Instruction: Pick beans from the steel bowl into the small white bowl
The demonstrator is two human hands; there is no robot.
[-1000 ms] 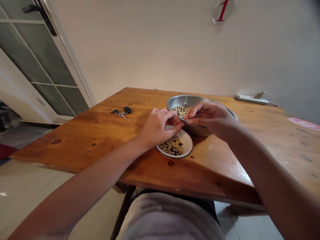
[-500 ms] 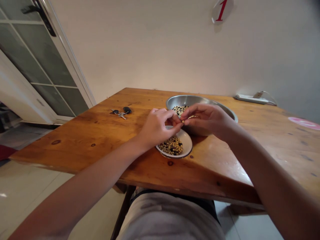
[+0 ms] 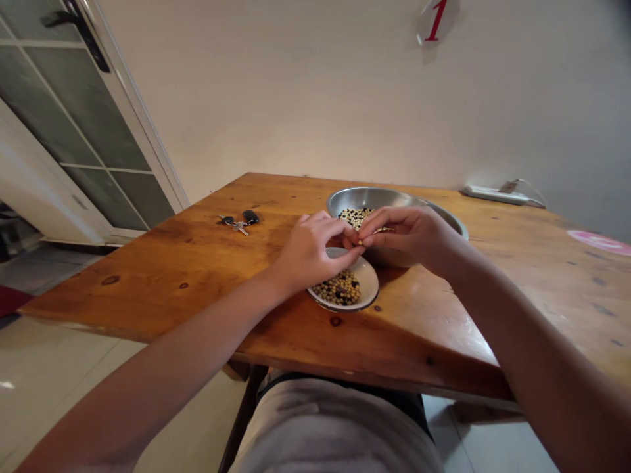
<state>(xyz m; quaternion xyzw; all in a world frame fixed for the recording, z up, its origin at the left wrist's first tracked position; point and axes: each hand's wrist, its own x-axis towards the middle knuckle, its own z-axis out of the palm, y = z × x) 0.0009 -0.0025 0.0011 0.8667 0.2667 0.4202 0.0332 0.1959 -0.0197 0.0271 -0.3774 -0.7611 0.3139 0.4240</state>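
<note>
My left hand (image 3: 318,249) and my right hand (image 3: 407,230) meet fingertip to fingertip, both closed in a pinch. Between the fingertips shows a small pale yellow bean (image 3: 360,242), partly hidden by them. Below my left hand stands a white dark-rimmed bowl (image 3: 369,279) with yellow and dark beans (image 3: 340,289) lying in it. Behind my hands is a wide steel basin (image 3: 389,196), holding pale and black beans (image 3: 352,217). My right hand and forearm cover much of the basin's near side.
A wooden table (image 3: 197,263) carries everything. Keys with a black fob (image 3: 250,217) lie at its left. A white power strip (image 3: 495,194) sits along the wall at the back right. A pink round sticker (image 3: 599,242) is at the right edge.
The fingertips have shifted slightly around the bean. Otherwise my hands, the bowl and the basin stay in about the same place.
</note>
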